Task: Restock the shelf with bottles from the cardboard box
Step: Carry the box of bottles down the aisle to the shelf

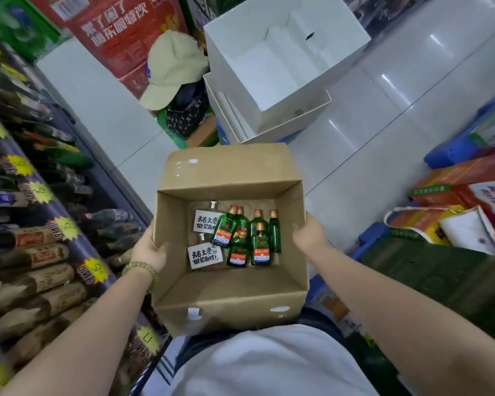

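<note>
Open brown cardboard box (229, 298) held at waist height, flaps out, one hand on each side wall.

Left hand (149, 251): grip clamped on the box's left wall, thumb over the rim. Beaded green bracelet (140, 268) on that wrist. Right hand (309, 232): grip clasped on the right wall, fingers wrapped outside and out of sight. Neither hand holds a bottle.

Box contents, all lying on the floor of the box toward its far end:
- cluster of small green glass bottles with gold caps and red-and-blue labels (247, 238), about six, some overlapping so the count is unsure
- two small clear flat bottles with white labels and black lettering (205, 238), just left of the green ones

Most of the box floor is bare.

Stocked shelf (37, 238) runs along the left, rows of bottles behind yellow starburst price tags; blurred, so no gap is made out. Stacked empty white cartons (272, 81) stand on the tiled floor ahead.

Judgement: box near empty, so restocking looks well along. Left to do: steady the box, lift out the remaining handful and place them on the shelf.
</note>
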Demonstrator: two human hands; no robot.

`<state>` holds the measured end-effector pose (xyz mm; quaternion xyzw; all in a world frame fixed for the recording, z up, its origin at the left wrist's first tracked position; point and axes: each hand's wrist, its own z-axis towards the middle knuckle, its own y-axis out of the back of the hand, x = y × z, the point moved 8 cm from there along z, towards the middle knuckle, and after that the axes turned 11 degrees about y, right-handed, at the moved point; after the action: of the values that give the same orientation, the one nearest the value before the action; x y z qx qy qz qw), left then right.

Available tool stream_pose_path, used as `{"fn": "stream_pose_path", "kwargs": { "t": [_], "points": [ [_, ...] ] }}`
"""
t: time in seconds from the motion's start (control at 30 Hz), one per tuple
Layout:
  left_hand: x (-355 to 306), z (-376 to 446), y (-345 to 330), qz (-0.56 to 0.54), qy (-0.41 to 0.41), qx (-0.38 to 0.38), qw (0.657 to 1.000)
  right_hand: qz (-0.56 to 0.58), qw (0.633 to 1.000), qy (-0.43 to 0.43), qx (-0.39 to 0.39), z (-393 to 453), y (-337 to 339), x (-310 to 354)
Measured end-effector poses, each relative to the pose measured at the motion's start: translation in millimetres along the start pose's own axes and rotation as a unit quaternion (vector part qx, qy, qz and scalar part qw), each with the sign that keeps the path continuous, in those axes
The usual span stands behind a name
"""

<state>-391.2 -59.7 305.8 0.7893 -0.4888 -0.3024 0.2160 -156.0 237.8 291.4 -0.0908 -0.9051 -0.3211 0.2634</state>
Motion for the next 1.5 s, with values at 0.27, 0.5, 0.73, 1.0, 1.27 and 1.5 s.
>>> {"fn": "stream_pose_path", "kwargs": {
  "t": [0.27, 0.5, 0.73, 1.0, 1.27, 1.5],
  "points": [
    [-5, 8, -9, 0.083, -0.038, 0.020, 0.996, 0.068, 0.994, -0.078, -0.029, -27, -13, -44],
    [-78, 2, -66, 0.145, -0.132, 0.078, 0.977, 0.063, 0.984, -0.130, -0.101, -49, 34, -89],
    [-205, -34, -143, 0.228, -0.270, 0.114, 0.929, 0.136, 0.951, -0.190, -0.202, -66, 110, -139],
    [-349, -79, -229, 0.262, -0.347, 0.144, 0.889, 0.216, 0.913, -0.206, -0.277, -32, 204, -179],
    [-496, -131, -297, 0.284, -0.389, 0.139, 0.865, 0.260, 0.887, -0.227, -0.306, 28, 319, -195],
    [-643, -139, -348, 0.278, -0.408, 0.146, 0.858, 0.262, 0.895, -0.227, -0.280, 122, 444, -178]
  ]
}}
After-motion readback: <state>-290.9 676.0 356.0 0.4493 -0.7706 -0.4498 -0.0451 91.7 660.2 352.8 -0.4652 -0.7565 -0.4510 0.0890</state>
